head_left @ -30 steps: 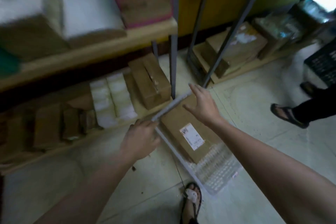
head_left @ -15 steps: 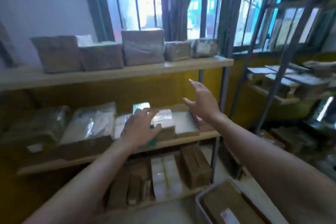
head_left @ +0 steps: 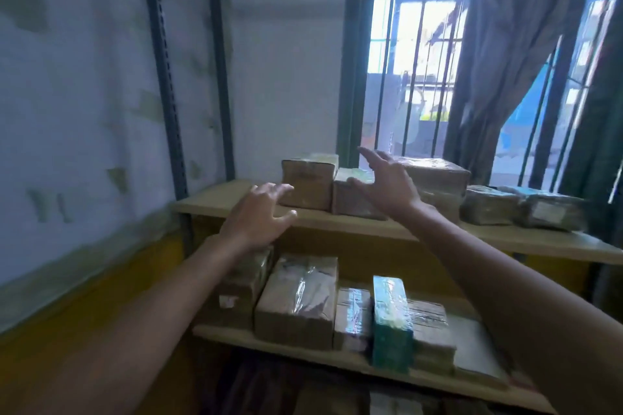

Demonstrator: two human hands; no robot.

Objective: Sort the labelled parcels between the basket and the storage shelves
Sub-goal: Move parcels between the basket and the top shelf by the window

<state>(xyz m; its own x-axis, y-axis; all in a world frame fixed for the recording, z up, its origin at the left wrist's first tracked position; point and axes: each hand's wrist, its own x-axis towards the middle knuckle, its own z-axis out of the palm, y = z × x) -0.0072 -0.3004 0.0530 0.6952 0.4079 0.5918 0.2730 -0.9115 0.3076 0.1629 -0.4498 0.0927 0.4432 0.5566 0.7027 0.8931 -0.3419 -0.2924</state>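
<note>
Both my hands are raised in front of the top wooden shelf (head_left: 215,202), fingers spread and holding nothing. My left hand (head_left: 259,216) hovers just left of a brown taped parcel (head_left: 308,182) at the left end of the row. My right hand (head_left: 387,184) is in front of a lower brown parcel (head_left: 354,200) beside it, close to it but not gripping. More wrapped parcels (head_left: 435,178) sit further right on that shelf. The basket is out of view.
The middle shelf (head_left: 269,347) holds several taped parcels, among them a brown box (head_left: 300,300) and an upright green box (head_left: 391,320). A barred window (head_left: 414,71) with a curtain (head_left: 512,61) is behind. A metal upright (head_left: 165,71) stands against the white wall at left.
My view has swung up from the basket on the floor to the top shelf. Both hands let go of the basket and rose, open, toward the top-shelf parcels.
</note>
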